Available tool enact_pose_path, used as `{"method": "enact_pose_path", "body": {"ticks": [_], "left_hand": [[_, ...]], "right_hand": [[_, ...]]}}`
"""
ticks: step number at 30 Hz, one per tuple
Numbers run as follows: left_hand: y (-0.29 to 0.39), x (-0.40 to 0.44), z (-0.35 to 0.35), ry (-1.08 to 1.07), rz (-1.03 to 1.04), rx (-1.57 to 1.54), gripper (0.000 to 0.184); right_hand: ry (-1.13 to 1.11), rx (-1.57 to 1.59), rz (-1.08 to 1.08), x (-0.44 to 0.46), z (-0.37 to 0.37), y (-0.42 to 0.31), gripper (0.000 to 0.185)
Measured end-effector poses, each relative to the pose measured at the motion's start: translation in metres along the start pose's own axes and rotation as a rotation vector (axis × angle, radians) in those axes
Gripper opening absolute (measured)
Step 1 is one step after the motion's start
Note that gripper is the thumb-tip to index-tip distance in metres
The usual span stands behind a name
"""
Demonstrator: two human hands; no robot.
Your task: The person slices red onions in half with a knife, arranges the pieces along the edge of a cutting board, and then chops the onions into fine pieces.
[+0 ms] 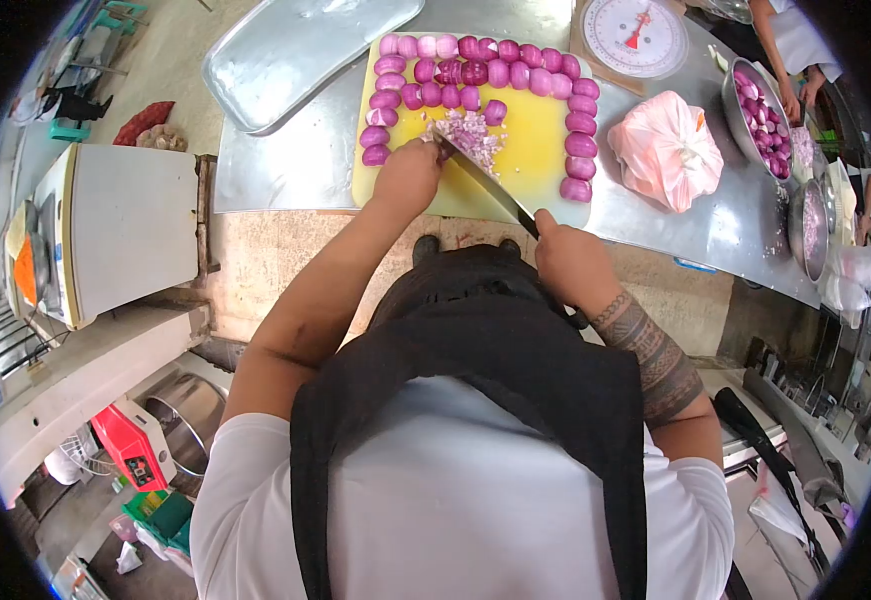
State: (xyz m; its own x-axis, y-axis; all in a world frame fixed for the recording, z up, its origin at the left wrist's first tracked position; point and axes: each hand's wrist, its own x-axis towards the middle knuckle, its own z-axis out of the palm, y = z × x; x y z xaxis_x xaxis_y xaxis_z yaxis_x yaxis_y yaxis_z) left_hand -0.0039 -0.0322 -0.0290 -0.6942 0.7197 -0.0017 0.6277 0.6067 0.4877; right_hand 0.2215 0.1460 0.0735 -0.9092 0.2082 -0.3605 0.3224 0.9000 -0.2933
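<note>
My right hand (574, 258) is closed round the handle of a large kitchen knife (491, 183). The blade slants up and left across a yellow-white cutting board (456, 203). At the blade's far end, the fingers of my left hand (409, 180) are bent together on the tip, partly hiding it. Against the blade lies a small heap of chopped onion (472, 135). Peeled red onion halves (474, 72) stand in rows along the board's top and both sides. One loose onion half (495, 111) sits just above the heap.
A metal tray (296, 60) lies at the table's upper left. To the board's right are a dial scale (636, 38), a tied plastic bag (666, 152), a bowl of red onions (758, 118) and another metal bowl (811, 230). Another person's hands (801, 95) are at the upper right.
</note>
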Motion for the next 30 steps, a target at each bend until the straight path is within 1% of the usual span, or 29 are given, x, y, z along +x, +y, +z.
{"method": "enact_pose_path", "body": {"ticks": [2, 8, 14, 18, 20, 21, 23, 26, 29, 30], "left_hand": [[-0.003, -0.001, 0.001, -0.003, -0.002, -0.017, 0.019], [-0.005, -0.003, -0.002, -0.017, 0.005, -0.001, 0.022], [-0.012, -0.005, -0.001, -0.026, 0.017, 0.006, 0.024], [-0.012, -0.009, -0.017, -0.046, 0.04, -0.047, 0.024], [-0.015, -0.003, -0.038, 0.143, 0.011, -0.069, 0.019], [-0.016, 0.001, -0.052, 0.236, -0.002, -0.082, 0.017], [-0.005, 0.019, -0.094, 0.272, -0.113, -0.179, 0.016], [0.015, 0.06, -0.124, 0.354, 0.13, -0.045, 0.018], [0.048, 0.105, -0.098, 0.004, 0.367, 0.063, 0.019], [0.052, 0.118, -0.082, -0.073, 0.479, 0.098, 0.02]], "right_hand": [[-0.008, -0.005, 0.032, -0.002, -0.003, -0.007, 0.019], [0.023, -0.015, -0.015, -0.005, 0.0, -0.009, 0.019], [-0.011, -0.005, 0.034, -0.004, 0.003, -0.015, 0.02], [0.038, 0.136, 0.039, -0.007, 0.002, -0.009, 0.021], [0.093, 0.262, 0.06, -0.012, 0.001, -0.002, 0.021], [0.082, 0.271, 0.045, -0.015, -0.002, 0.002, 0.022], [0.059, 0.287, 0.019, -0.021, -0.008, 0.009, 0.022], [0.052, 0.149, -0.098, -0.021, -0.006, 0.006, 0.023], [-0.038, 0.186, -0.047, -0.009, -0.003, -0.014, 0.024], [-0.025, 0.217, -0.056, -0.004, 0.001, -0.015, 0.024]]}}
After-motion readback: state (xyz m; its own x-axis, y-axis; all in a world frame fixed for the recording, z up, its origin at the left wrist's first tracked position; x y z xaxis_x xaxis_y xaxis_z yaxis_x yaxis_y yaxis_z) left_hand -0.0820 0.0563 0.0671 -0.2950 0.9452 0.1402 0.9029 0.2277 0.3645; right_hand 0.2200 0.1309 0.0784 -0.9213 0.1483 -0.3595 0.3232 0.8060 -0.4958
